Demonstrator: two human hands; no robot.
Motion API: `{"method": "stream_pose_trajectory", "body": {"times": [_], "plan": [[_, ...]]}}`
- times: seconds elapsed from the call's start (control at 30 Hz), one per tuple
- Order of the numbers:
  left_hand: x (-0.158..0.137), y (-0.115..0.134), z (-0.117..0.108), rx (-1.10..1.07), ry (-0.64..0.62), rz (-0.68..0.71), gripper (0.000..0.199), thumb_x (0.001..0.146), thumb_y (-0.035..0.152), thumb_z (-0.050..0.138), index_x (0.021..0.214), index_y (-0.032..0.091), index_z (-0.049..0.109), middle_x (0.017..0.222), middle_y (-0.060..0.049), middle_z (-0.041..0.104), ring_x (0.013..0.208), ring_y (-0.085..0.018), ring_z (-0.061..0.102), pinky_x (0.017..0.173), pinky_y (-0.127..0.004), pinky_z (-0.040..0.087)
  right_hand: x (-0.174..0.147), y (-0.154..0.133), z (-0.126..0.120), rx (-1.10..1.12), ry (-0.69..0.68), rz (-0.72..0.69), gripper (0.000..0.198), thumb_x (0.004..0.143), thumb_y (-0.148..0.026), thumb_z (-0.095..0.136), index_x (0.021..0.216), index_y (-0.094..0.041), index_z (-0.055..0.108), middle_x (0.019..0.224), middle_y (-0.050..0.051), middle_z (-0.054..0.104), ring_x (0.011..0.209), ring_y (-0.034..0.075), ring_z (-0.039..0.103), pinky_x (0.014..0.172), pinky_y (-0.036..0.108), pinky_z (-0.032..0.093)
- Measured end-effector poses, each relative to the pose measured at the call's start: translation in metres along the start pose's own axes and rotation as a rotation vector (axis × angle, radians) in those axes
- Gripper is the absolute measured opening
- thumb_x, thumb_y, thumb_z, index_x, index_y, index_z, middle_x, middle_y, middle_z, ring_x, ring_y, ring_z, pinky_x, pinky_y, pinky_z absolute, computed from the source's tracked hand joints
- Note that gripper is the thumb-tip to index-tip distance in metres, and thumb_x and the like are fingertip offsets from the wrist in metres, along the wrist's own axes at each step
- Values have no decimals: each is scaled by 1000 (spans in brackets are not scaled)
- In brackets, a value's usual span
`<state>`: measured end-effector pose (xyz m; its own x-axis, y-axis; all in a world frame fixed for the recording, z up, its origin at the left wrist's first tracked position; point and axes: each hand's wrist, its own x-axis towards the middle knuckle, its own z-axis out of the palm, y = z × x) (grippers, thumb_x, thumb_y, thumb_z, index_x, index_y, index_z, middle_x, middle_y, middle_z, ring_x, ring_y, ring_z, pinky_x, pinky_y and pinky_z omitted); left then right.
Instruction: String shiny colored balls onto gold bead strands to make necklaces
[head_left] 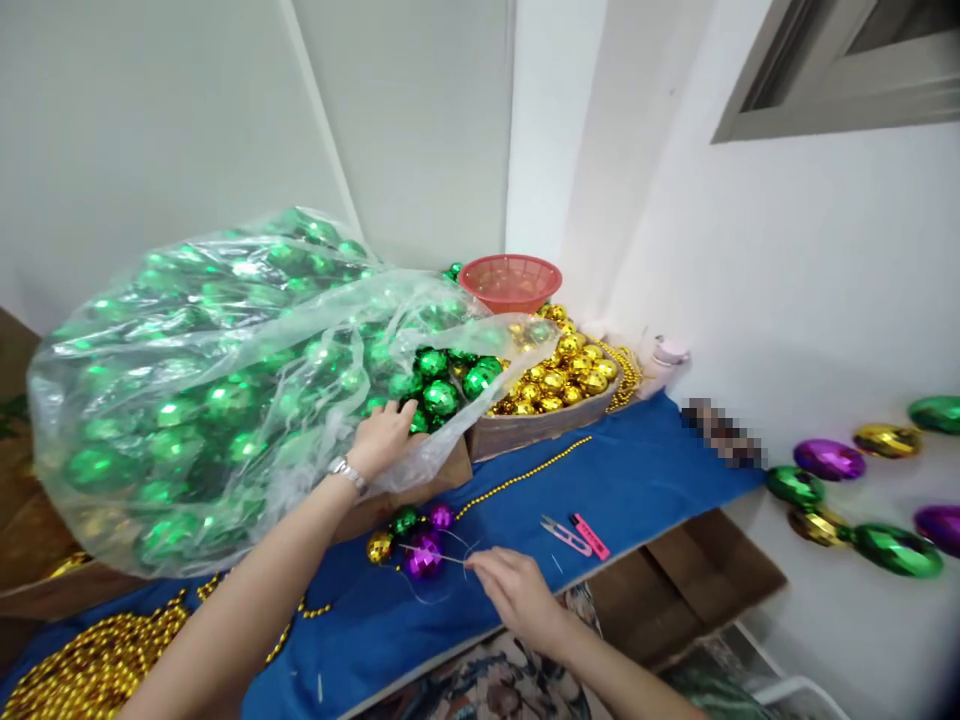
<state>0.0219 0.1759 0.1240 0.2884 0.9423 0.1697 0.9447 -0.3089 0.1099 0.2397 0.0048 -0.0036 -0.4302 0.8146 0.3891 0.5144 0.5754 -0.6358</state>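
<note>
At the mouth of a clear plastic bag point(315, 365) full of shiny green balls, my left hand point(384, 435) reaches in with its fingers apart, at the faceted green balls point(440, 398). Its fingertips are partly hidden among them, and nothing shows held. Over the blue cloth, my right hand point(517, 595) is closed in a pinch on a thin needle point(435, 554) with clear thread. The needle's far end lies across a purple ball point(424, 556). Close by sit a gold ball point(379, 546), a dark green ball point(403, 521) and a smaller purple ball point(442, 515).
A box of gold balls point(555, 380) stands behind, with a red basket point(510, 283) beyond. Thread snips point(566, 537) and a pink cutter point(591, 537) lie on the blue cloth point(645, 460). Gold bead strings point(97, 650) pile at left. Ball garlands point(829, 460) hang right.
</note>
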Motion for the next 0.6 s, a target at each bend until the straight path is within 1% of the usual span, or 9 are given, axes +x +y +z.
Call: {"method": "stream_pose_trajectory", "body": {"times": [0.07, 0.13, 0.2, 0.27, 0.3, 0.33, 0.43, 0.5, 0.6], "plan": [[7, 0, 5, -10, -53, -44, 55, 79, 38, 64, 129, 17, 54, 110, -23, 60, 97, -42, 62, 76, -52, 49, -1, 0, -4, -5, 8, -2, 26, 98, -17, 38, 106, -21, 63, 86, 5, 69, 80, 17, 64, 74, 27, 51], [5, 0, 1, -62, -29, -51, 61, 78, 41, 65, 133, 18, 51, 117, -23, 59, 100, -42, 62, 81, -54, 48, -3, 1, -8, -9, 21, 1, 27, 98, -19, 38, 108, -21, 63, 87, 5, 69, 80, 18, 64, 74, 28, 51], [-9, 2, -9, -224, 134, -35, 67, 76, 43, 69, 135, 20, 49, 126, -20, 55, 112, -41, 57, 94, -54, 44, -5, 1, -13, 3, 45, 11, 27, 99, -20, 39, 110, -20, 63, 88, 6, 70, 80, 18, 65, 73, 28, 52], [-34, 7, -21, -560, 348, -22, 69, 73, 41, 73, 135, 23, 48, 130, -14, 54, 121, -36, 52, 101, -49, 42, -7, 1, -16, 32, 76, 21, 27, 99, -20, 39, 110, -20, 64, 91, 7, 70, 81, 17, 66, 74, 28, 53], [-49, 11, -26, -784, 417, -32, 68, 74, 40, 73, 135, 25, 48, 129, -11, 55, 120, -33, 53, 100, -46, 44, -8, 0, -17, 47, 92, 28, 27, 99, -20, 39, 111, -20, 63, 93, 7, 71, 82, 17, 67, 74, 28, 53], [-65, 16, -28, -1031, 425, -58, 65, 76, 39, 71, 136, 27, 47, 127, -10, 57, 115, -31, 57, 94, -44, 49, -9, -2, -18, 60, 104, 31, 27, 99, -21, 39, 111, -20, 63, 94, 7, 71, 84, 17, 67, 76, 28, 53], [-110, 28, -22, -1666, 316, -204, 51, 82, 39, 65, 130, 29, 51, 120, -8, 61, 95, -25, 65, 73, -39, 59, -8, -10, -20, 88, 132, 3, 27, 99, -20, 39, 112, -20, 62, 97, 7, 72, 87, 17, 68, 78, 29, 54], [-132, 32, -10, -1903, 267, -339, 43, 81, 38, 66, 121, 26, 57, 115, -7, 64, 91, -24, 67, 69, -38, 60, -7, -16, -21, 89, 144, -31, 26, 99, -20, 39, 111, -20, 62, 97, 7, 72, 87, 17, 69, 78, 29, 54], [-151, 32, 6, -2074, 284, -548, 36, 79, 38, 69, 111, 23, 60, 110, -7, 67, 93, -24, 67, 71, -36, 60, -6, -24, -22, 68, 127, -63, 26, 98, -19, 39, 111, -20, 62, 96, 7, 72, 86, 17, 69, 78, 29, 55]]}}
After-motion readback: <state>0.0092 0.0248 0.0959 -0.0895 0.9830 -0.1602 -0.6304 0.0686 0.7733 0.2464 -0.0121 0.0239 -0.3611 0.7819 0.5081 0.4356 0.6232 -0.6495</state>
